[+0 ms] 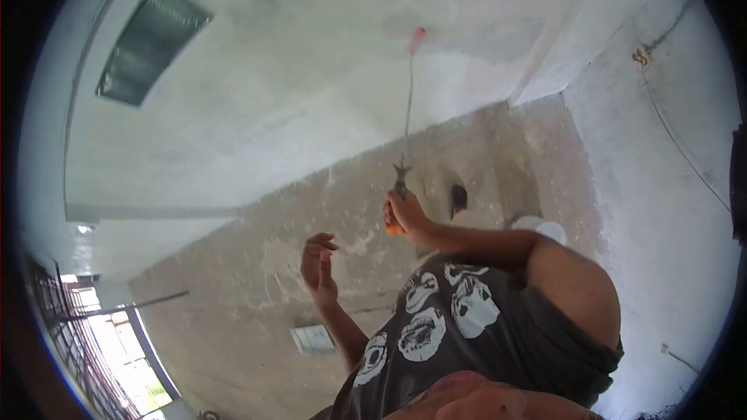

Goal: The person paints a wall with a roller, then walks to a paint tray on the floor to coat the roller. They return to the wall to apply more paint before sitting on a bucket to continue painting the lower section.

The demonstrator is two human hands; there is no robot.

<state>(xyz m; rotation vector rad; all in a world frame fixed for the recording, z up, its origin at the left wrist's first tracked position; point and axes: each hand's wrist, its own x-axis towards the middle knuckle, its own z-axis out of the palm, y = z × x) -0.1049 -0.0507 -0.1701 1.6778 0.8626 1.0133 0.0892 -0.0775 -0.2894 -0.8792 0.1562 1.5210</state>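
Observation:
My right hand (406, 216) is wrapped round orange-handled pliers (400, 177), whose dark, forked head points up at the wall. From that head a thin wire (409, 101) runs up to a blurred pinkish-red piece (418, 40) against the white wall; I cannot make out how it is fixed there. My left hand (317, 264) is raised to the left, apart from the tool. Its fingers are bent and loosely apart, with nothing seen in them.
A dark louvred panel (153, 43) is set in the wall. Another wire (675, 134) hangs from a yellowish coil (640, 57) at right. A white box (313, 340) lies on the worn floor (257, 264). A round white object (551, 230) is behind my arm. A barred window (117, 350) is at lower left.

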